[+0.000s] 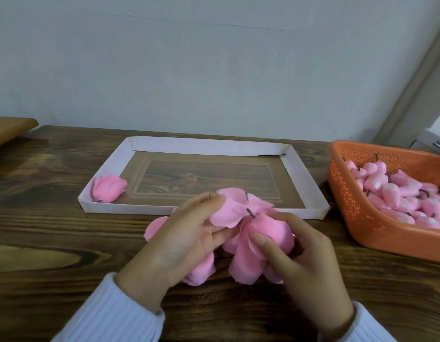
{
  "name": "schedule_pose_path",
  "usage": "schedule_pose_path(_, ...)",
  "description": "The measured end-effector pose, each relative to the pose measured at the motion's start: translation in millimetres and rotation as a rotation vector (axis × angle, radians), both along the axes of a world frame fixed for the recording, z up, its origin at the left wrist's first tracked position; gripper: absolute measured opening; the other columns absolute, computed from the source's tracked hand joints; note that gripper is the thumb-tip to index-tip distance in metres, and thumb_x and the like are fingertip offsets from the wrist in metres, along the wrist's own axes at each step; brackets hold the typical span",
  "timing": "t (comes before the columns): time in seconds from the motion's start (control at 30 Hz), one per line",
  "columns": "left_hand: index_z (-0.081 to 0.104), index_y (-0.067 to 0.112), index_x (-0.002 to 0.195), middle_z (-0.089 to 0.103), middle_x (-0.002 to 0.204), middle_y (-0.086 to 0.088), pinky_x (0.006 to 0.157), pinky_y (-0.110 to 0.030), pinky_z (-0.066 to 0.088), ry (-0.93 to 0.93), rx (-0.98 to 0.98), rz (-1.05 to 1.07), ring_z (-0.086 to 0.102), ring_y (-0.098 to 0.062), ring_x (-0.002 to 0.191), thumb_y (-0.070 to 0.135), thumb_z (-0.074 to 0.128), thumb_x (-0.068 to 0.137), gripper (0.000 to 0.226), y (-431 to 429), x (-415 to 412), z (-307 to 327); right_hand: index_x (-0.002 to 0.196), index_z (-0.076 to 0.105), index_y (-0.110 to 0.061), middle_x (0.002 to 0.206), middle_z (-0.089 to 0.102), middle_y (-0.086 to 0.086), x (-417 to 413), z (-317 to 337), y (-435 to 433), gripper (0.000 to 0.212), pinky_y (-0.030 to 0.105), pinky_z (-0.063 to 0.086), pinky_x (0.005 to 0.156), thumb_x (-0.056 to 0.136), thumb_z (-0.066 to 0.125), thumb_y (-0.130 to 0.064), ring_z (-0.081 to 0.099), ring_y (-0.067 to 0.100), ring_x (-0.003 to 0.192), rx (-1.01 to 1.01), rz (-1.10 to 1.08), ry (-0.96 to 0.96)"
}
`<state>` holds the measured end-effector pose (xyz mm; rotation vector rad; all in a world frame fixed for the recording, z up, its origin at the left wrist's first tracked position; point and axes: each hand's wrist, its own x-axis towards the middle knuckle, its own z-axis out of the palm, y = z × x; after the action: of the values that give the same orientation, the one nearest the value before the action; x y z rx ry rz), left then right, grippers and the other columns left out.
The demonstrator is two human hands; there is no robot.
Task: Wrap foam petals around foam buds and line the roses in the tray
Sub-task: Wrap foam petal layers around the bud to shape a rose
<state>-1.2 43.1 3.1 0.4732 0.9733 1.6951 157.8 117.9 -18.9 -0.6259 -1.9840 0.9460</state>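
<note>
Both my hands hold a pink foam flower over the front of the table. My left hand [182,240] pinches the spread pink petals [235,211] between thumb and fingers. My right hand [300,262] grips the pink bud [270,230], whose short dark stem [251,213] pokes up through the petals. More loose petals [201,270] lie under my hands. A shallow white cardboard tray [297,174] sits behind, with one finished pink rose [109,188] in its near left corner.
An orange perforated basket [357,208] at the right holds several pink buds [396,191] with dark stems. A tan board edge [9,129] shows at the far left. The dark wood table [41,230] meets a pale wall at the back.
</note>
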Motion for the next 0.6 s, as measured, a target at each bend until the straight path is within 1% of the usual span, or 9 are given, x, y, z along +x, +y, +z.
schedule_pose_path(0.03, 0.041, -0.021, 0.121, 0.052, 0.125, -0.036, 0.086, -0.038, 0.056, -0.012, 0.019, -0.012, 0.063, -0.034, 0.104, 0.018, 0.058, 0.077, 0.061, -1, -1, -1, 0.090, 0.069, -0.037, 0.083, 0.070, -0.022, 0, 0, 0, 0.018, 0.012, 0.047, 0.063, 0.073, 0.072, -0.036, 0.066, 0.000, 0.074, 0.010, -0.018, -0.013)
schedule_pose_path(0.1, 0.038, -0.022, 0.122, 0.047, 0.129, -0.037, 0.089, -0.040, 0.055, -0.012, 0.037, -0.026, 0.059, -0.037, 0.112, 0.018, 0.058, 0.078, 0.063, -2, -3, -2, 0.084, 0.070, -0.039, 0.077, 0.070, -0.022, -1, -1, -1, 0.011, 0.016, 0.048, 0.061, 0.074, 0.071, -0.036, 0.065, 0.001, 0.070, 0.001, -0.032, -0.028)
schedule_pose_path(0.2, 0.042, -0.020, 0.119, 0.050, 0.127, -0.037, 0.092, -0.043, 0.053, -0.005, 0.050, -0.037, 0.053, -0.041, 0.121, 0.019, 0.059, 0.077, 0.060, -3, -2, -4, 0.083, 0.068, -0.038, 0.077, 0.070, -0.019, -2, 0, -2, 0.012, 0.019, 0.050, 0.059, 0.076, 0.076, -0.044, 0.066, 0.004, 0.067, -0.025, -0.065, -0.016)
schedule_pose_path(0.3, 0.051, 0.000, 0.100, 0.055, 0.110, -0.029, 0.092, -0.043, 0.053, 0.013, 0.065, -0.048, 0.057, -0.037, 0.110, 0.021, 0.061, 0.075, 0.034, -4, 1, -4, 0.083, 0.065, -0.029, 0.073, 0.069, -0.013, -2, 1, -2, 0.029, 0.020, 0.050, 0.054, 0.067, 0.069, -0.052, 0.066, 0.009, 0.061, -0.083, -0.104, 0.014)
schedule_pose_path(0.4, 0.051, 0.005, 0.090, 0.054, 0.104, -0.024, 0.091, -0.041, 0.054, 0.076, 0.071, -0.045, 0.059, -0.032, 0.102, 0.022, 0.067, 0.081, 0.025, -4, 1, -6, 0.084, 0.064, -0.025, 0.073, 0.069, -0.010, -1, -1, -1, 0.027, 0.025, 0.051, 0.054, 0.068, 0.072, -0.046, 0.065, 0.011, 0.060, -0.100, -0.116, 0.002)
schedule_pose_path(0.43, 0.051, 0.005, 0.089, 0.055, 0.104, -0.024, 0.089, -0.040, 0.055, 0.089, 0.078, -0.043, 0.060, -0.031, 0.101, 0.027, 0.068, 0.083, 0.028, -4, 1, -7, 0.084, 0.065, -0.025, 0.074, 0.069, -0.011, -1, -1, -1, 0.024, 0.027, 0.052, 0.053, 0.070, 0.073, -0.042, 0.065, 0.010, 0.060, -0.103, -0.119, -0.001)
schedule_pose_path(0.47, 0.052, 0.004, 0.087, 0.057, 0.103, -0.023, 0.088, -0.038, 0.055, 0.101, 0.088, -0.036, 0.060, -0.030, 0.101, 0.039, 0.065, 0.085, 0.037, -4, 2, -7, 0.084, 0.064, -0.025, 0.074, 0.069, -0.010, -1, -1, -1, 0.022, 0.028, 0.052, 0.052, 0.071, 0.073, -0.041, 0.065, 0.010, 0.059, -0.110, -0.119, 0.005)
schedule_pose_path(0.53, 0.054, 0.005, 0.087, 0.064, 0.102, -0.019, 0.090, -0.037, 0.054, 0.177, 0.122, -0.013, 0.062, -0.027, 0.105, 0.063, 0.050, 0.080, 0.059, -4, 4, -5, 0.083, 0.064, -0.026, 0.072, 0.069, -0.008, -2, -1, -3, 0.025, 0.026, 0.051, 0.047, 0.071, 0.071, -0.047, 0.064, 0.010, 0.053, -0.142, -0.107, 0.045)
schedule_pose_path(0.6, 0.057, 0.017, 0.102, 0.070, 0.108, -0.009, 0.101, -0.042, 0.046, 0.442, 0.178, 0.026, 0.062, -0.022, 0.113, 0.076, 0.037, 0.076, 0.068, -4, 7, -6, 0.084, 0.064, -0.025, 0.070, 0.069, -0.005, -2, 0, -3, 0.023, 0.020, 0.048, 0.043, 0.076, 0.078, -0.043, 0.062, 0.007, 0.050, -0.169, -0.086, 0.084)
